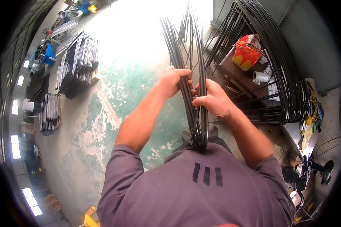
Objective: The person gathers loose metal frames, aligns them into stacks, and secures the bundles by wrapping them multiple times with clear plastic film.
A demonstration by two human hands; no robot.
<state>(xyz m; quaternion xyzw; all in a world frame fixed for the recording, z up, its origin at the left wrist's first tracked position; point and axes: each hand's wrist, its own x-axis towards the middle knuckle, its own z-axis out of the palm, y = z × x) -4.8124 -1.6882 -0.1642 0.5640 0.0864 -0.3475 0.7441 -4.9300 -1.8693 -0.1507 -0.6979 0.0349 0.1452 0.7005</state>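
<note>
A bundle of bent black metal tubes [204, 130] stands in front of my chest, its rounded ends close to my shirt and its long legs reaching away toward the bright floor. My left hand [173, 81] is closed round the left legs, thumb laid across them. Round the right legs my right hand [213, 99] is closed, its thumb pointing left. The two hands are close together, at nearly the same height on the bundle. Glare washes out the far ends of the tubes.
To the right, a big stack of bent black tube frames [291, 75] surrounds a brown surface with a red and yellow bag [247, 53] and a white roll [261, 77]. Flat frames [77, 64] stand stacked at far left. Yellow cords [312, 108] hang at right.
</note>
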